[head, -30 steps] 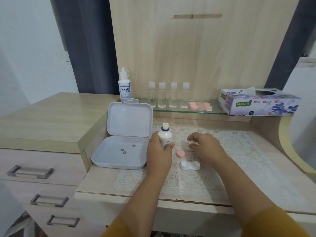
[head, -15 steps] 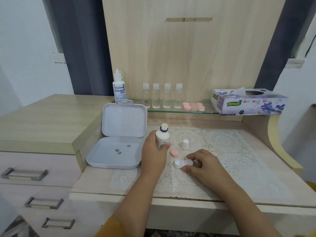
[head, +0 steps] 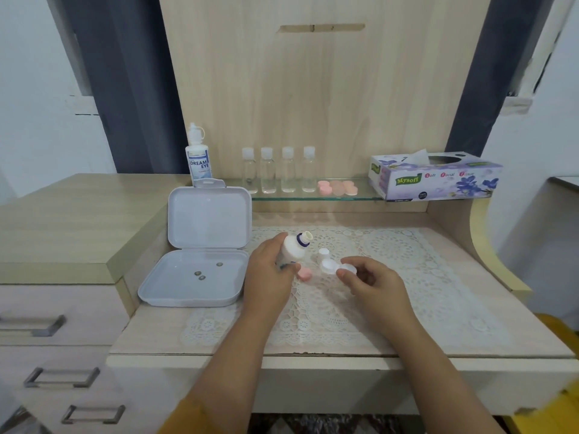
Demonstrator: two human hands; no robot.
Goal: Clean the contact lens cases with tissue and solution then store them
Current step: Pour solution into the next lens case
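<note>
My left hand (head: 269, 274) grips a small white solution bottle (head: 296, 247) with a blue collar, uncapped and tilted to the right. Its white cap (head: 323, 253) stands on the lace mat just behind. My right hand (head: 372, 281) pinches a white contact lens case (head: 336, 267) and holds it lifted off the mat, its open wells near the bottle's spout. A pink lid (head: 304, 273) lies on the mat between my hands. The open white storage box (head: 200, 267) sits to the left with three small round things in its tray.
On the glass shelf (head: 313, 197) stand a Dream Eye bottle (head: 198, 158), several clear bottles (head: 279, 170), pink lens cases (head: 337, 187) and a tissue box (head: 435, 175). A lace mat (head: 407, 277) covers the desk. Drawers (head: 47, 324) are at the left.
My right hand set the cap down on the mat, moved to the white lens case and lifted it. My left hand tilted the bottle toward the case.
</note>
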